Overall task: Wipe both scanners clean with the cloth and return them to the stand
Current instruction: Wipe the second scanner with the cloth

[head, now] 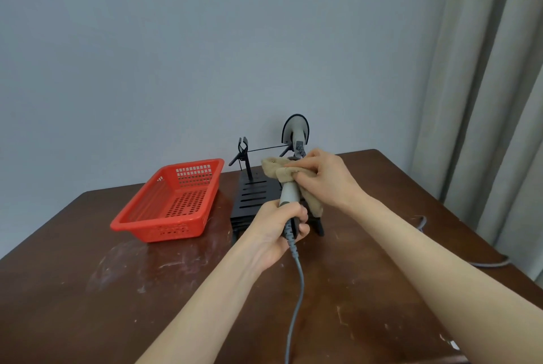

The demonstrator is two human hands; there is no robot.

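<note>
My left hand (pixel 279 225) grips the grey handle of a corded scanner (pixel 289 192), held upright above the black stand (pixel 252 196). My right hand (pixel 326 180) presses a beige cloth (pixel 277 170) around the scanner's head, which the cloth hides. The scanner's grey cable (pixel 296 290) hangs down toward me. A second scanner (pixel 296 131) sits in the stand's right holder at the back, head up. The stand's left clip holder (pixel 243 152) has nothing in it.
A red perforated plastic basket (pixel 170 202) with nothing in it stands left of the stand on the brown wooden table (pixel 117 290). Another grey cable (pixel 487 263) runs over the table's right edge. Curtains (pixel 499 99) hang at the right.
</note>
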